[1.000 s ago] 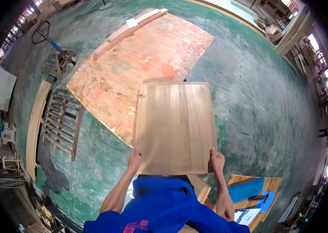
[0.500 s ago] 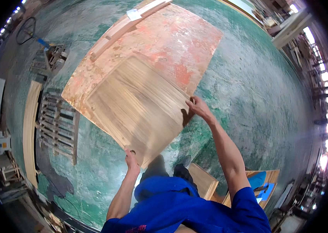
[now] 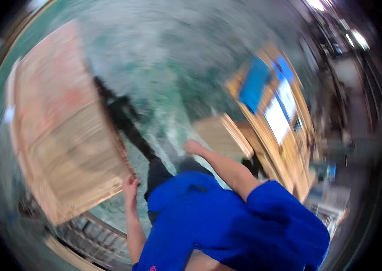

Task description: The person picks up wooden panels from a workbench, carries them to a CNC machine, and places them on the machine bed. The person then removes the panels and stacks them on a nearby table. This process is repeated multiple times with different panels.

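Observation:
A wood-grain panel (image 3: pixel 80 156) lies flat on a larger board (image 3: pixel 55 79) with worn pink paint, to my left. My left hand (image 3: pixel 131 186) is at the panel's near right corner, its fingers bent; blur hides whether it touches the panel. Further right, my right hand (image 3: pixel 193 147) is away from that panel, over the floor near a stack of wooden panels (image 3: pixel 227 135). It looks compact and rounded, but motion smears its fingers. I see nothing clearly held in either hand.
Right of the stack stands a wooden surface (image 3: pixel 270 156) carrying a blue item (image 3: pixel 255 86) and white sheets (image 3: pixel 278 119). A slatted rack (image 3: pixel 94 235) lies at the lower left. The green-grey floor (image 3: pixel 168 86) runs between the boards and the wooden surface.
The view has swung right, so the painted board and panel now appear further left. My right hand has left the panel's edge and moved toward the stack. My left hand remains near the panel.

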Demonstrator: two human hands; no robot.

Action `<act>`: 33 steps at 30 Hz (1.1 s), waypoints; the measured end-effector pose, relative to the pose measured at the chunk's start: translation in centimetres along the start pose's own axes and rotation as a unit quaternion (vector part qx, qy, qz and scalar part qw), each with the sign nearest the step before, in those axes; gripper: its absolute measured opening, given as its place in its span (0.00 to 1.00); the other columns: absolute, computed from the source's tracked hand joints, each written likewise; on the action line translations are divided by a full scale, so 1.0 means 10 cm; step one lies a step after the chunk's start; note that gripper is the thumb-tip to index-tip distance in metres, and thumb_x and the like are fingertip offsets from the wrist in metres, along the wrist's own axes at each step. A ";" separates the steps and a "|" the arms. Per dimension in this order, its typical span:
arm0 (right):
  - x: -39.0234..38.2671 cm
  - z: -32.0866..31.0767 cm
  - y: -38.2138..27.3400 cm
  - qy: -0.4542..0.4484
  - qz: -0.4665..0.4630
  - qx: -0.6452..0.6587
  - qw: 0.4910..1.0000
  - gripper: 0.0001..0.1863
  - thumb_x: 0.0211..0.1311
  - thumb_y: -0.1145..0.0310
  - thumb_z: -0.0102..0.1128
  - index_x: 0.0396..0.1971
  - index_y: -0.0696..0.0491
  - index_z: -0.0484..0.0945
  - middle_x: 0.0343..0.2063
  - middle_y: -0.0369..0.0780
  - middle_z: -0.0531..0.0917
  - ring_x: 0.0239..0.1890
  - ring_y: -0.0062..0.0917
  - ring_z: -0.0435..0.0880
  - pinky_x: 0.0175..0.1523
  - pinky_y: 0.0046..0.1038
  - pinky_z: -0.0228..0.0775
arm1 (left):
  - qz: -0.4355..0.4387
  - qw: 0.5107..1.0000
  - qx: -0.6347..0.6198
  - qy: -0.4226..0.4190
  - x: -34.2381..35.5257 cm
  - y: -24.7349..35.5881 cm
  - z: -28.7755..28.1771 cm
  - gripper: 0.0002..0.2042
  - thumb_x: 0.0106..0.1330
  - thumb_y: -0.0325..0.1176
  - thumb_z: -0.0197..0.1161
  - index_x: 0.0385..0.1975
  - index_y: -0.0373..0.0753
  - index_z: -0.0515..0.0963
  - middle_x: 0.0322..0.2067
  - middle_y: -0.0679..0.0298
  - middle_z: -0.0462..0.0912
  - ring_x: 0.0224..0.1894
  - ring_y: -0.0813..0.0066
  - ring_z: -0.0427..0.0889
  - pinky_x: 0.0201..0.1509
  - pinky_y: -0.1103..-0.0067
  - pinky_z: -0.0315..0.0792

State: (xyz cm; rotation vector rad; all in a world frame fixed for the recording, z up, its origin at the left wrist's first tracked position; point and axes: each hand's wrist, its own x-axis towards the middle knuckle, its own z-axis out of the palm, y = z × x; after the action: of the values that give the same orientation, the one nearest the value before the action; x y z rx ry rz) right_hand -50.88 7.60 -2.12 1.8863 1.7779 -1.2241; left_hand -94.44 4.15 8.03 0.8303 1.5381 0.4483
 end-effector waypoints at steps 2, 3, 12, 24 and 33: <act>-0.62 0.59 0.98 0.046 0.030 0.002 0.998 0.19 0.65 0.55 0.55 0.36 0.57 0.86 0.39 0.52 0.87 0.43 0.48 0.85 0.50 0.44 0.77 | 0.016 0.996 -0.059 -0.059 0.21 -0.34 0.10 0.18 0.64 0.20 0.58 0.55 0.32 0.76 0.37 0.64 0.79 0.35 0.75 0.82 0.40 0.74 0.84; -0.98 0.83 1.33 0.115 0.028 0.028 0.993 0.20 0.65 0.55 0.55 0.36 0.57 0.86 0.38 0.52 0.87 0.42 0.48 0.85 0.48 0.43 0.77 | -0.040 0.996 -0.052 -0.054 0.15 -0.26 0.25 0.21 0.65 0.19 0.57 0.59 0.30 0.74 0.36 0.64 0.76 0.35 0.75 0.82 0.40 0.74 0.84; -3.72 2.18 2.68 0.311 0.390 0.582 0.642 0.18 0.67 0.58 0.59 0.45 0.56 0.86 0.33 0.40 0.89 0.28 0.23 0.85 0.34 0.27 0.80 | 0.031 0.959 0.194 -0.204 0.21 0.66 2.50 0.11 0.69 0.25 0.56 0.24 0.42 0.66 0.22 0.72 0.62 0.27 0.83 0.69 0.39 0.73 0.80; -5.31 4.53 1.57 0.231 0.528 0.745 0.336 0.16 0.63 0.64 0.61 0.41 0.61 0.83 0.31 0.43 0.87 0.26 0.21 0.82 0.30 0.26 0.79 | 0.081 0.843 0.435 -0.305 0.25 0.51 6.21 0.11 0.72 0.32 0.60 0.48 0.31 0.77 0.32 0.65 0.73 0.30 0.79 0.73 0.33 0.78 0.81; -4.64 4.08 2.52 0.180 0.548 0.644 0.502 0.19 0.65 0.57 0.60 0.35 0.62 0.85 0.26 0.43 0.87 0.26 0.23 0.84 0.33 0.32 0.77 | -0.025 0.837 0.479 -0.263 1.64 -0.01 7.18 0.40 0.73 0.46 0.63 0.77 0.38 0.49 0.75 0.53 0.53 0.63 0.59 0.75 0.46 0.71 0.86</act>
State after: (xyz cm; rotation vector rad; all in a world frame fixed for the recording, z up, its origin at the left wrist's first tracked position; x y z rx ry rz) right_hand -38.11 -57.91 -1.95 3.0683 -1.0978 -1.5419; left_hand -24.34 2.56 -14.54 1.5147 1.1933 -0.6413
